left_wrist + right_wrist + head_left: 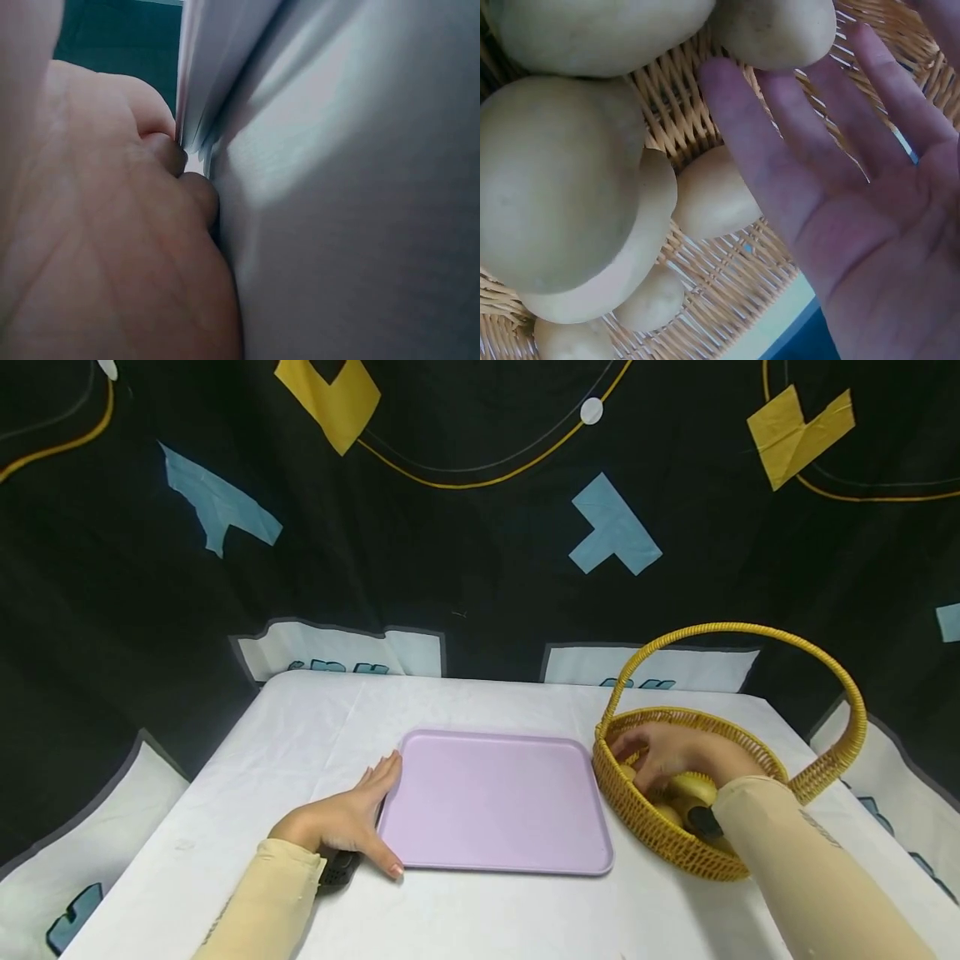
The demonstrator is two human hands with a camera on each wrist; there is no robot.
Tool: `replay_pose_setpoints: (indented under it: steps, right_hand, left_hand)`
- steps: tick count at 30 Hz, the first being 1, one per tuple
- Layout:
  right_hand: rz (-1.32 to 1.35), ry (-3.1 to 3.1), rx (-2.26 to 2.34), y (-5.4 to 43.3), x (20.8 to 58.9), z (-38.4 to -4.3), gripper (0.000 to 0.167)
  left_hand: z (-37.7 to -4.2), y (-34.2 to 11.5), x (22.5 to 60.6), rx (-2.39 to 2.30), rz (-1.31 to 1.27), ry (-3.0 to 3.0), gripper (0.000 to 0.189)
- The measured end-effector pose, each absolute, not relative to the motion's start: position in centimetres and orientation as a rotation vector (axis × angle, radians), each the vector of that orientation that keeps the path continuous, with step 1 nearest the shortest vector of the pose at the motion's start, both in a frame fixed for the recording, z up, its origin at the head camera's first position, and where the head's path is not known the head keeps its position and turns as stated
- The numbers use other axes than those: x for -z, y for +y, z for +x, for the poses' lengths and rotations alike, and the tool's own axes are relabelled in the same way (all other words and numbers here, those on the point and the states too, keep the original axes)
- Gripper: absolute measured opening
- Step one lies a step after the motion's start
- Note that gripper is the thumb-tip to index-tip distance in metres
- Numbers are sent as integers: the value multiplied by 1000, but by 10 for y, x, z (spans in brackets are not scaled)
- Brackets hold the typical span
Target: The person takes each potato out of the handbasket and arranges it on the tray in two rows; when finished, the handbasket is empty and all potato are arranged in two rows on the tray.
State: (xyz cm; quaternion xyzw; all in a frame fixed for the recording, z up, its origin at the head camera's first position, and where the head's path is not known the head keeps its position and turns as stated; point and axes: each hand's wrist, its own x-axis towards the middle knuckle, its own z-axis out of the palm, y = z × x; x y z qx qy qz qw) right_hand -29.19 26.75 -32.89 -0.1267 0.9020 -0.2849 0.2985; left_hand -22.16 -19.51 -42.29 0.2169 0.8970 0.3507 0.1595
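Note:
A flat lilac tray (495, 802) lies on the table. My left hand (352, 814) rests at its left edge, fingers along the side and thumb at the near corner. In the left wrist view, the palm (112, 217) faces the tray's side (206, 67), close over the cloth. Inside a yellow wicker basket (645, 822) is my right hand (667, 752). Its fingers stretch out among several smooth, pale, rounded potato-like items in the right wrist view. A large one (555, 187) lies apart from the hand; a smaller one (716, 193) sits right by a fingertip.
The basket's tall arched handle (727, 628) rises over the right forearm. White cloth covers the table (480, 918). Behind it hangs a black curtain (465, 568) with yellow and blue shapes.

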Motion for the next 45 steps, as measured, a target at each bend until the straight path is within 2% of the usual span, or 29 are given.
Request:
replay_pose_setpoints:
  steps: [21,33,45]
  right_hand:
    - [-433,2442,617,262,334,-296,43]
    - [-398,2614,668,275,317,-290,51]
    - [-515,2673,929,283,292,-274,56]
  left_hand:
    - [-222,-194,423,-990,643,2580,158]
    - [-221,-196,424,-986,630,2577,158]
    - [-220,-195,422,-997,614,2568,158]
